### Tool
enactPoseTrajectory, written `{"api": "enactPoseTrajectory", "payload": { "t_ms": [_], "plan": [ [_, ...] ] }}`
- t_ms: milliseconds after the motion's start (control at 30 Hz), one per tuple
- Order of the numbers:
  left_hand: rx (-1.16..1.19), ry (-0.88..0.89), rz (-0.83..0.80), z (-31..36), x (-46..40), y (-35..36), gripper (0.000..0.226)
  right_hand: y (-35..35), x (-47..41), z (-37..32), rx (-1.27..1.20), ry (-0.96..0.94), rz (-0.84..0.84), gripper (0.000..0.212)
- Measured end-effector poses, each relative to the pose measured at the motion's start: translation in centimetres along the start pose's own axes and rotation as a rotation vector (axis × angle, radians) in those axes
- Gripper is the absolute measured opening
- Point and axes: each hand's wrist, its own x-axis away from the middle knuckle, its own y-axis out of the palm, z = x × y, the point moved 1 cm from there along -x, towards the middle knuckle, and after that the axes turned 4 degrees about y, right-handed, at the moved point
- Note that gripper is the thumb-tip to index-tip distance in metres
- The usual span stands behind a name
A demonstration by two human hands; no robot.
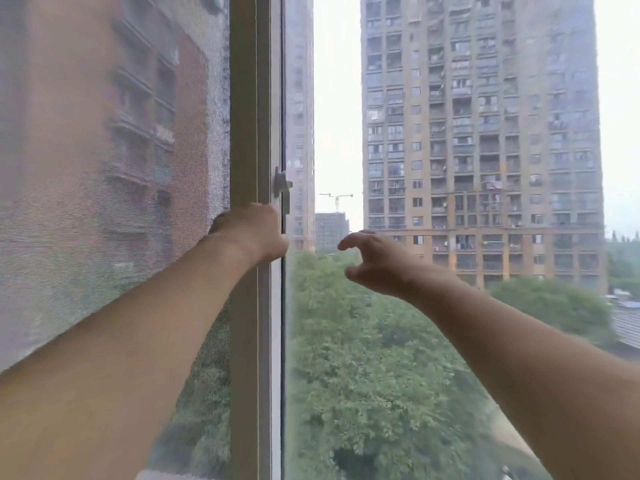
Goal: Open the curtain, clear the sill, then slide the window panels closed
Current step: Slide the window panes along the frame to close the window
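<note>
A pale window panel frame [265, 98] runs upright through the middle of the view, with a grey latch handle [282, 188] on its right edge. My left hand [251, 232] is wrapped around this frame just below the latch. My right hand [375, 261] hovers in front of the glass to the right, fingers curled and apart, holding nothing. A grey mesh screen [104, 168] covers the left side. Neither the curtain nor the sill is in view.
Through the right pane [450, 341] I see tall apartment blocks and green treetops far below. Both my forearms reach up from the bottom edge of the view.
</note>
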Motion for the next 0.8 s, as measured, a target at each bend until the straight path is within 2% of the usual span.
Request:
{"api": "enactPoseTrajectory", "payload": {
  "t_ms": [167, 433, 600, 800],
  "plan": [
    [-0.13, 0.027, 0.098, 0.4, -1.7, -1.4, 0.051, -1.4, -1.4, -0.2, 0.055, -0.095, 0.083, 0.067],
    [-0.469, 0.189, 0.277, 1.2, -5.0, -1.0, 0.072, -0.2, -4.0, 0.1, 0.237, -0.09, 0.067, 0.105],
    [-0.587, 0.16, 0.312, 1.0, -6.6, -0.1, 0.09, 1.2, -5.9, 0.3, 0.335, -0.059, 0.067, 0.116],
    [-0.651, 0.172, 0.354, -0.7, -7.2, 1.1, 0.088, 2.4, -7.6, 1.5, 0.371, 0.01, 0.045, 0.123]
  ]
}}
